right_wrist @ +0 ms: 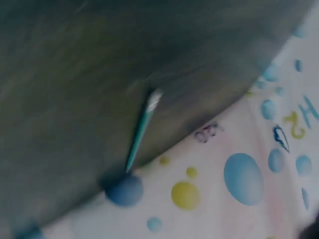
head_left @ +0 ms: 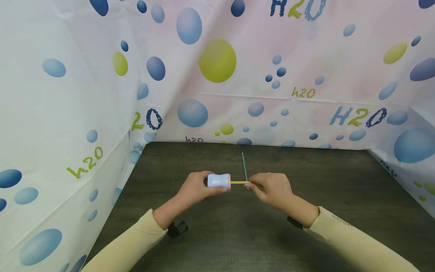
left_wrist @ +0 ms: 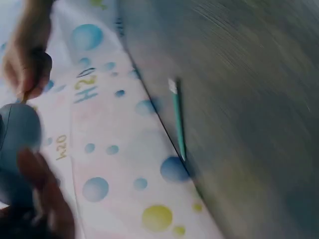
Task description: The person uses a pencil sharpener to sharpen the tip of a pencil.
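Note:
My left hand (head_left: 194, 187) grips a small light-blue pencil sharpener (head_left: 218, 180), a waisted cylinder with a pink end facing right. A thin yellow pencil (head_left: 239, 182) runs level from that pink end to my right hand (head_left: 273, 189), whose thumb and fingers pinch it. How far the pencil reaches inside the sharpener is hidden. Just behind the right fingertips, a green pencil (head_left: 244, 166) lies on the table, pointing away. The left wrist view shows this green pencil (left_wrist: 178, 122) with a pale end, and the sharpener (left_wrist: 20, 144) at the left edge, blurred.
A dark wood-grained table (head_left: 217, 234) lies beneath both hands. White sheeting (head_left: 258, 71) printed with blue and green dots and lettering stands along the back and both sides. Dark straps (head_left: 178, 229) show at the wrists.

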Tool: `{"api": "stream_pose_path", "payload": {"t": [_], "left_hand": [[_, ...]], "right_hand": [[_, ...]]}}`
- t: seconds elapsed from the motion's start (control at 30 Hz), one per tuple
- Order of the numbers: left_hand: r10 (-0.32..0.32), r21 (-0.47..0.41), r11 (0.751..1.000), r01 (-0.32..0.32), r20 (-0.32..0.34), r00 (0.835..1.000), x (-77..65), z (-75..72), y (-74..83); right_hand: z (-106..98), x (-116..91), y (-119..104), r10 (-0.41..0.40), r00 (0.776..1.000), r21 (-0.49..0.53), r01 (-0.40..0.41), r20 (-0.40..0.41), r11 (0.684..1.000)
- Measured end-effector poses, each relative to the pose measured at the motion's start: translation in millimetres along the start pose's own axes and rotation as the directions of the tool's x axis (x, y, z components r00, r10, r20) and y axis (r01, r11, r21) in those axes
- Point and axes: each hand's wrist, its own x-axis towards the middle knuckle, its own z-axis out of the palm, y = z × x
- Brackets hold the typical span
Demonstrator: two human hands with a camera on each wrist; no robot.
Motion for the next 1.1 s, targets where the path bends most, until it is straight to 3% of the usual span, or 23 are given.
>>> {"api": "stream_pose_path", "payload": {"t": [0.03,0.07,0.1,0.13,0.17,0.2,0.23,0.27,0.3,0.33,0.37,0.43,0.47,0.5,0.53,0.57,0.63,0.73,0.83,0.9,1.0,1.07,1.1], "left_hand": [[0.124,0.12,0.986,-0.117,-0.053,0.991,-1.2,1.2,-1.4],[0.267,0.251,0.938,-0.237,-0.092,0.959,-2.5,2.3,-3.7],[0.418,0.38,0.857,-0.349,-0.115,0.901,-3.7,2.9,-5.8],[0.549,0.491,0.758,-0.43,-0.123,0.827,-4.4,3.6,-8.2],[0.652,0.576,0.66,-0.482,-0.121,0.748,-5.0,3.8,-10.2],[0.723,0.635,0.58,-0.51,-0.114,0.681,-5.4,3.7,-11.6],[0.756,0.658,0.541,-0.524,-0.107,0.646,-5.6,3.3,-12.4],[0.755,0.653,0.545,-0.526,-0.109,0.646,-5.8,2.6,-12.0],[0.728,0.627,0.582,-0.518,-0.119,0.675,-5.9,1.8,-10.9],[0.671,0.58,0.65,-0.491,-0.134,0.729,-6.1,0.7,-9.5],[0.587,0.513,0.733,-0.447,-0.144,0.797,-6.2,-0.7,-7.4],[0.369,0.338,0.89,-0.306,-0.14,0.919,-4.7,-3.3,-4.1],[0.251,0.237,0.947,-0.217,-0.122,0.96,-3.6,-4.9,-2.4],[0.139,0.136,0.983,-0.126,-0.093,0.986,-2.2,-6.5,-1.4],[0.043,0.037,0.998,-0.041,-0.053,0.998,-0.5,-8.2,-0.5],[-0.032,-0.051,0.998,0.032,-0.004,0.999,1.3,-9.7,-0.1],[-0.123,-0.179,0.974,0.138,0.091,0.988,4.2,-12.2,0.5],[-0.173,-0.239,0.948,0.212,0.173,0.97,5.7,-12.8,3.6],[-0.17,-0.16,0.969,0.19,0.128,0.977,3.4,-7.9,8.5],[-0.141,-0.076,0.987,0.145,0.055,0.989,0.9,-2.1,9.6],[0.022,0.091,0.996,-0.014,-0.082,0.996,-3.6,5.4,6.7],[0.218,0.24,0.955,-0.177,-0.159,0.963,-5.1,8.6,2.5],[0.337,0.329,0.906,-0.266,-0.183,0.924,-5.6,9.5,0.1]], "right_hand": [[-4,1,0,0.099,0.983,0.166,-0.125,0.153,0.978],[-7,3,1,0.174,0.931,0.322,-0.28,0.32,0.904],[-11,4,2,0.22,0.846,0.435,-0.452,0.487,0.779],[-14,6,5,0.229,0.736,0.488,-0.614,0.637,0.62],[-17,8,7,0.208,0.626,0.482,-0.737,0.752,0.474],[-18,9,10,0.178,0.534,0.449,-0.815,0.826,0.365],[-19,10,12,0.149,0.477,0.419,-0.855,0.866,0.305],[-20,11,14,0.139,0.459,0.406,-0.865,0.877,0.295],[-21,11,14,0.14,0.488,0.425,-0.844,0.862,0.327],[-21,11,14,0.153,0.554,0.462,-0.793,0.818,0.398],[-21,10,13,0.173,0.647,0.49,-0.7,0.742,0.519],[-19,6,10,0.152,0.857,0.425,-0.389,0.492,0.817],[-17,4,8,0.104,0.933,0.301,-0.215,0.345,0.929],[-15,2,7,0.039,0.98,0.14,-0.067,0.197,0.988],[-13,0,6,-0.039,0.997,-0.016,0.04,0.065,0.999],[-11,-2,6,-0.123,0.992,-0.159,0.114,-0.042,0.981],[-6,-4,6,-0.271,0.947,-0.349,0.198,-0.174,0.916],[0,-4,8,-0.382,0.886,-0.457,0.235,-0.262,0.858],[3,-2,7,-0.381,0.872,-0.46,0.214,-0.307,0.862],[3,-1,5,-0.322,0.895,-0.417,0.178,-0.308,0.891],[-1,1,1,-0.13,0.973,-0.273,0.075,-0.189,0.959],[-7,3,0,0.056,0.997,-0.009,-0.056,0.06,0.998],[-11,4,1,0.137,0.963,0.166,-0.178,0.231,0.97]]}}
